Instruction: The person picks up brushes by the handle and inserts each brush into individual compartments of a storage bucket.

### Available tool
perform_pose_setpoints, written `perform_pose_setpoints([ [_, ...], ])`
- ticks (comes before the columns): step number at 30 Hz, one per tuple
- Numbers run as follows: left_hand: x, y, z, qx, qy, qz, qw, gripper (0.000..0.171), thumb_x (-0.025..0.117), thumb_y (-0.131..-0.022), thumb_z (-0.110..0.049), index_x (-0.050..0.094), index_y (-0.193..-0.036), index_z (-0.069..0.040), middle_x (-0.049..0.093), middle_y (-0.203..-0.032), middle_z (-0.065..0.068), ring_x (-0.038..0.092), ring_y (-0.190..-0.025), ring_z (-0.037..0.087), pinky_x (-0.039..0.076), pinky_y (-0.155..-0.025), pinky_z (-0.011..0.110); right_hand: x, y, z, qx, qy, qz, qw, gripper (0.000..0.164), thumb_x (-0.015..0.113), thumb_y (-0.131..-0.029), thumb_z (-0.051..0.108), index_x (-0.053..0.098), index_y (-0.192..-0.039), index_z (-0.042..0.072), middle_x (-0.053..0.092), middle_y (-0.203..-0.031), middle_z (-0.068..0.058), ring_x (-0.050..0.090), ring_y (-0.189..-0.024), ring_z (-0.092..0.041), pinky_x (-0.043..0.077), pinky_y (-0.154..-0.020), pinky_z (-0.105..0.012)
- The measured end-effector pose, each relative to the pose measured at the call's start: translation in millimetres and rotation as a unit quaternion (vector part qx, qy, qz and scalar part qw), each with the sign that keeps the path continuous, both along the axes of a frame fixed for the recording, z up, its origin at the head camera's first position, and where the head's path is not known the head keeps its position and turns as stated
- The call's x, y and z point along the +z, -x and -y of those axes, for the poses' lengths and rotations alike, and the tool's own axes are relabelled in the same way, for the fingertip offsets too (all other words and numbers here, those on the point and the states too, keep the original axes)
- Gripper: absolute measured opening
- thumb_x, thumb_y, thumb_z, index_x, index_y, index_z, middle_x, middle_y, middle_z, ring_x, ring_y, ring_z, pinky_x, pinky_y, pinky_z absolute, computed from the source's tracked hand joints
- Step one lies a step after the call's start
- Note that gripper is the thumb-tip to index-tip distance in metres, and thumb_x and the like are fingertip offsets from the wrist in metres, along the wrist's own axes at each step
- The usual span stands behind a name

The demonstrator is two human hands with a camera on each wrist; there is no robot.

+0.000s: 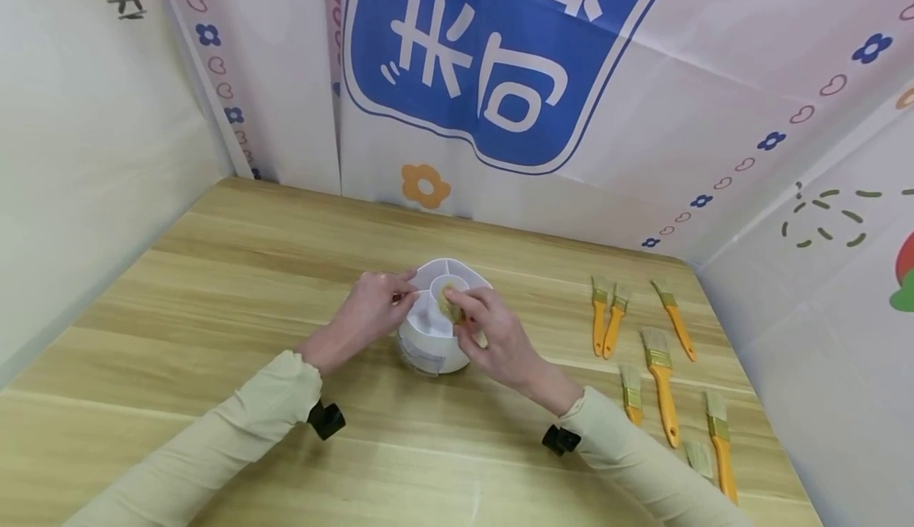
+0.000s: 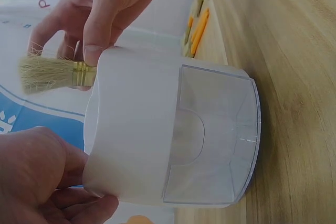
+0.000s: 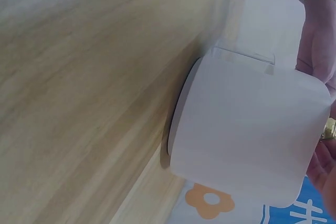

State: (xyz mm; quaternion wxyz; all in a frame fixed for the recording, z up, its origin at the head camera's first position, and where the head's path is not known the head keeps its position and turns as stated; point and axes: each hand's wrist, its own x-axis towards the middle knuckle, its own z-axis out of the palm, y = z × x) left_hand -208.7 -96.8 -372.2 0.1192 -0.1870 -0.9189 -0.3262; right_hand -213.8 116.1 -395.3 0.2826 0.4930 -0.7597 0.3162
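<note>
A white round desk organizer (image 1: 443, 352) with divided compartments and a clear front drawer (image 2: 215, 135) stands on the wooden table. My left hand (image 1: 371, 305) holds its rim at the left, thumb and fingers on either side of the wall. Above the round middle compartment, my right hand (image 1: 500, 344) pinches a paintbrush (image 2: 50, 74) near its gold ferrule. The brush's pale bristles point up; its handle is hidden behind the organizer's wall in the left wrist view. In the right wrist view only a bit of the ferrule (image 3: 329, 129) shows.
Several paintbrushes with orange handles lie on the table's right side, among them a wide brush (image 1: 662, 384) and a narrower brush (image 1: 673, 317). A printed cloth backdrop (image 1: 286, 75) rises behind the table (image 1: 214, 289), with white side walls left and right.
</note>
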Motion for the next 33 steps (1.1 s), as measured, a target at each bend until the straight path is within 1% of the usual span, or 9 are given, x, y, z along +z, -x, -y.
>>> perform_pose_setpoints([
  [5,1.3,0.0,0,-0.002,-0.002,0.006,1.0000,0.015,0.061,-0.086,-0.005,0.072,-0.091,0.004,0.060,-0.120,0.022,0.070,-0.070,0.024,0.045,-0.047,0.014,0.5,0.5,0,0.001,-0.008,0.007,1.000,0.054,0.062,-0.076,-0.004,0.049,-0.127,0.005,0.055,-0.102,-0.013,0.053,-0.069,-0.012,0.050,-0.060,-0.014],
  [11,2.8,0.5,0,0.000,0.003,0.005,1.0000,0.015,0.062,-0.086,-0.006,0.072,-0.091,0.004,0.060,-0.121,0.022,0.070,-0.070,0.024,0.046,-0.048,0.015,0.7,0.0,1,-0.007,-0.011,0.026,1.000,0.053,0.062,-0.077,-0.005,0.050,-0.128,0.006,0.055,-0.102,-0.013,0.052,-0.069,-0.010,0.049,-0.060,-0.015],
  [14,2.9,0.7,-1,0.001,0.005,0.004,1.0000,0.016,0.061,-0.087,-0.006,0.072,-0.092,0.003,0.060,-0.122,0.022,0.069,-0.066,0.023,0.046,-0.048,0.014,-0.1,-0.2,1,-0.010,-0.008,0.029,1.000,0.053,0.063,-0.077,-0.005,0.050,-0.128,0.006,0.055,-0.102,-0.012,0.052,-0.068,-0.010,0.049,-0.060,-0.016],
  [17,2.0,0.6,0,-0.001,0.005,0.001,1.0000,0.016,0.062,-0.087,-0.006,0.072,-0.092,0.004,0.060,-0.121,0.022,0.070,-0.070,0.025,0.048,-0.049,0.016,-0.9,-0.7,1,-0.005,-0.002,0.032,0.999,0.056,0.062,-0.077,-0.006,0.049,-0.130,0.007,0.055,-0.102,-0.013,0.054,-0.068,-0.011,0.049,-0.061,-0.016],
  [20,0.4,0.4,0,-0.001,0.003,-0.002,1.0000,0.016,0.062,-0.086,-0.006,0.072,-0.091,0.004,0.060,-0.120,0.022,0.071,-0.079,0.028,0.050,-0.051,0.017,-1.3,-1.5,0,0.003,0.002,0.038,0.999,0.059,0.062,-0.078,-0.005,0.047,-0.133,0.008,0.055,-0.103,-0.013,0.056,-0.069,-0.011,0.051,-0.062,-0.014],
  [24,-0.5,0.0,1,-0.001,-0.001,-0.002,1.0000,0.015,0.062,-0.086,-0.007,0.072,-0.091,0.004,0.060,-0.121,0.022,0.071,-0.080,0.029,0.051,-0.052,0.017,-0.6,-2.3,-1,0.012,0.008,0.046,0.999,0.062,0.062,-0.079,-0.004,0.044,-0.137,0.010,0.055,-0.104,-0.014,0.058,-0.070,-0.012,0.053,-0.063,-0.016],
  [26,-0.6,0.1,1,0.001,-0.002,-0.001,1.0000,0.015,0.062,-0.086,-0.007,0.073,-0.091,0.003,0.060,-0.120,0.022,0.071,-0.081,0.029,0.050,-0.052,0.018,-0.3,-2.4,-2,0.016,0.012,0.050,0.999,0.065,0.063,-0.078,-0.005,0.042,-0.138,0.010,0.055,-0.104,-0.015,0.059,-0.070,-0.015,0.054,-0.063,-0.019],
  [29,-0.7,0.7,0,0.003,0.000,-0.002,1.0000,0.016,0.061,-0.086,-0.007,0.073,-0.090,0.003,0.061,-0.120,0.021,0.071,-0.082,0.029,0.051,-0.053,0.019,-0.4,-2.2,-6,0.015,0.023,0.054,0.998,0.066,0.063,-0.077,-0.007,0.042,-0.138,0.007,0.056,-0.103,-0.018,0.060,-0.077,-0.019,0.055,-0.065,-0.023],
  [33,-1.1,1.5,0,0.004,0.000,-0.002,1.0000,0.016,0.061,-0.086,-0.007,0.073,-0.090,0.002,0.061,-0.119,0.021,0.070,-0.085,0.030,0.051,-0.055,0.021,-1.5,-0.1,-13,0.003,0.041,0.052,0.998,0.063,0.062,-0.075,-0.010,0.044,-0.134,0.002,0.056,-0.101,-0.019,0.059,-0.084,-0.023,0.055,-0.066,-0.026],
])
